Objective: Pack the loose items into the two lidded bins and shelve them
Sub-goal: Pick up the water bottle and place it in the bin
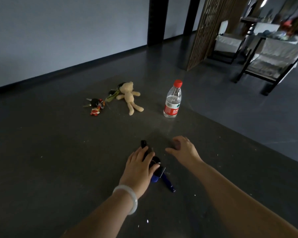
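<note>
At lower centre of the frame, a dark key bundle is being gripped on the floor by the left hand, fingers seemingly curled round it. The right hand is being held beside it, fingers loosely curled, empty. Mid-frame, a plush bear is lying near an upright water bottle.

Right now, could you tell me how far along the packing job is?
Nothing looks packed; no bins are in view. In hand: the left hand grips a dark bundle with blue parts; the right hand hovers empty. Left on the floor: the plush bear, the keys and the water bottle.
</note>
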Demonstrator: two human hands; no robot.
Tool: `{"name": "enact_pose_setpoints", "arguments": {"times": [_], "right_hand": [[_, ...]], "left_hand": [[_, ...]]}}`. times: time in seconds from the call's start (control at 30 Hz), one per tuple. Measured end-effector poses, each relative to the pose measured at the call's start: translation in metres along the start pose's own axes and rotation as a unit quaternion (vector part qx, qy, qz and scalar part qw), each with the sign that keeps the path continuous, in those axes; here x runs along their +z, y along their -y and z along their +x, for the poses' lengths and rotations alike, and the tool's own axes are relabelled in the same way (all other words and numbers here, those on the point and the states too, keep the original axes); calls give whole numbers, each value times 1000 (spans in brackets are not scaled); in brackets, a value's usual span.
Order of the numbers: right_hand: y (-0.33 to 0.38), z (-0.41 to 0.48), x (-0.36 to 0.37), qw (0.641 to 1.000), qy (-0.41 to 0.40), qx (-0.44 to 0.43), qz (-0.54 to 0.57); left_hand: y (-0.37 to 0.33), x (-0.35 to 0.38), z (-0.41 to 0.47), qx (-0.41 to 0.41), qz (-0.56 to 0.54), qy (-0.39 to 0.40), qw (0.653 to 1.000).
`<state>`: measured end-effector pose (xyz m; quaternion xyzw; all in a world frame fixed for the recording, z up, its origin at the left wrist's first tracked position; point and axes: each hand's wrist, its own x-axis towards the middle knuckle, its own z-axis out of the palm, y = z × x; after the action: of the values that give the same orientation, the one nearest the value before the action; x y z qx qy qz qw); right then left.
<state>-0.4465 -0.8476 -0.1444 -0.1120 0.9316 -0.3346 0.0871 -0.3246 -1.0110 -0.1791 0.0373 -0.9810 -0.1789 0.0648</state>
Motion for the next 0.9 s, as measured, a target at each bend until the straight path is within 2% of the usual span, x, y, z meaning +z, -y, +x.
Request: {"name": "enact_pose_setpoints", "arguments": {"times": [0.13,0.2,0.3,0.43,0.53,0.67,0.9], "right_hand": [[0,47,2,994,-104,27,23],[2,69,3,987,-131,56,76],[3,102,6,978,-137,75,140],[9,140,10,955,-111,44,273],[17,155,9,944,-137,39,298],[17,133,9,954,-152,28,256],[-7,20,8,956,-138,26,258]], "left_hand": [[3,9,1,7,1,-14,1000],[4,10,1,7,-4,-16,1000],[4,12,2,9,-13,-17,1000],[6,14,2,1,-19,-27,999],[7,15,1,12,-17,-37,999],[4,11,1,7,-26,-29,999],[0,2,3,-14,-57,9,998]]}}
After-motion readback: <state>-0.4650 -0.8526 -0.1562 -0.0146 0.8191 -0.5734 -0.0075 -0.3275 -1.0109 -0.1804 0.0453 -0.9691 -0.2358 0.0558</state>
